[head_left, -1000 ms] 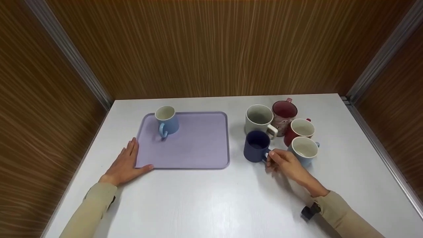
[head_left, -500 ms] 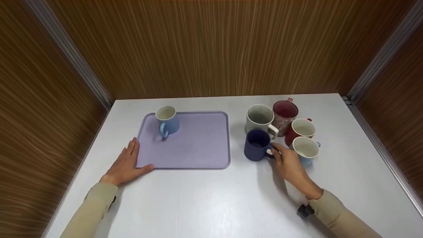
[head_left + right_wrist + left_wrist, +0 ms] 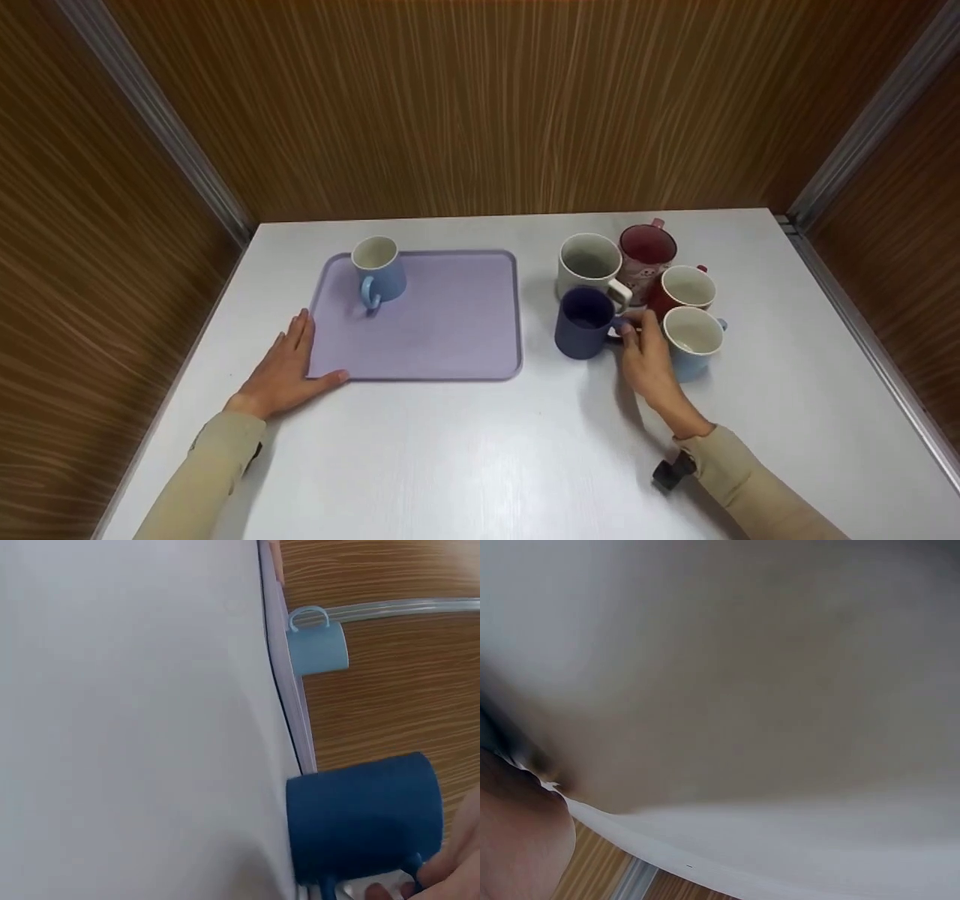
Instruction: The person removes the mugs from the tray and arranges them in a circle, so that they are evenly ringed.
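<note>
The dark blue mug (image 3: 583, 325) stood right of centre frame beside the lavender tray (image 3: 450, 360); the right hand (image 3: 646, 358) pinched its handle, so a firm, level lift clear of the neighbouring mugs appeared advisable; the left hand (image 3: 283, 373) lay flat, steadying the tray's lower-left corner.

I see a smooth white surface (image 3: 465, 450) with a soft shine. The walls (image 3: 480, 112) look like brown wood with thin streaks, and the corner strips (image 3: 161, 127) look like grey metal. The purple tray (image 3: 450, 330) looks like matt plastic. The dark blue mug (image 3: 583, 324) looks matt and smooth. The cream mug (image 3: 589, 266), the red mug (image 3: 679, 292) and the two light blue mugs (image 3: 379, 274) (image 3: 694, 341) look smooth and a bit shiny, like glazed clay. My sleeves (image 3: 202, 480) are soft tan cloth.
</note>
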`<state>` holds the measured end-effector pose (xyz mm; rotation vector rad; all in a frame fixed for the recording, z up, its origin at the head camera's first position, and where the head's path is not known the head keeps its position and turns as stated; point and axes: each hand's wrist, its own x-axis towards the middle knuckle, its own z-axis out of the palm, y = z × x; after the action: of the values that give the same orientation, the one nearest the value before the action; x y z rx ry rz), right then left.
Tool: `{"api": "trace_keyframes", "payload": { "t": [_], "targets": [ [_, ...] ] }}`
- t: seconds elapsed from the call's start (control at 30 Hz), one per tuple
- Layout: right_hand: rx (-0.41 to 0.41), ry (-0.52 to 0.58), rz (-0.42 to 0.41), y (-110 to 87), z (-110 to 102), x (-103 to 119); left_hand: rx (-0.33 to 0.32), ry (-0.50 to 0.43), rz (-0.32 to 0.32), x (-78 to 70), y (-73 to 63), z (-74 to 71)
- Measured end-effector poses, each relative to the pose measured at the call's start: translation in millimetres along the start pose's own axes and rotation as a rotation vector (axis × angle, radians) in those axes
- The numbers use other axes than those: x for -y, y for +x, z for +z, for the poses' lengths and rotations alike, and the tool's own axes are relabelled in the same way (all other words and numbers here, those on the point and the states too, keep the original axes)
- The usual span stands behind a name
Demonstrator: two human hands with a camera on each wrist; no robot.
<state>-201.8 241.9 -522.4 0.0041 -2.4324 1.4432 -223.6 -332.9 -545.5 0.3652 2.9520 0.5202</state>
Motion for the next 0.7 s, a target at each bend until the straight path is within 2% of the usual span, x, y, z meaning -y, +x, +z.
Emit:
{"api": "trace_keyframes", "payload": {
  "t": [0.2, 0.37, 0.7],
  "targets": [
    [-0.062, 0.040, 0.072, 3.1, 10, 1, -0.001, -0.007, -0.002, -0.3, -1.6, -1.8],
    [-0.047, 0.062, 0.111, 7.5, 11, 5, -0.006, -0.006, 0.001, 1.2, -0.4, -3.6],
    [-0.068, 0.098, 0.116, 6.2, 15, 4, -0.004, -0.001, 0.006, 1.1, -0.8, 0.0]
  ]
}}
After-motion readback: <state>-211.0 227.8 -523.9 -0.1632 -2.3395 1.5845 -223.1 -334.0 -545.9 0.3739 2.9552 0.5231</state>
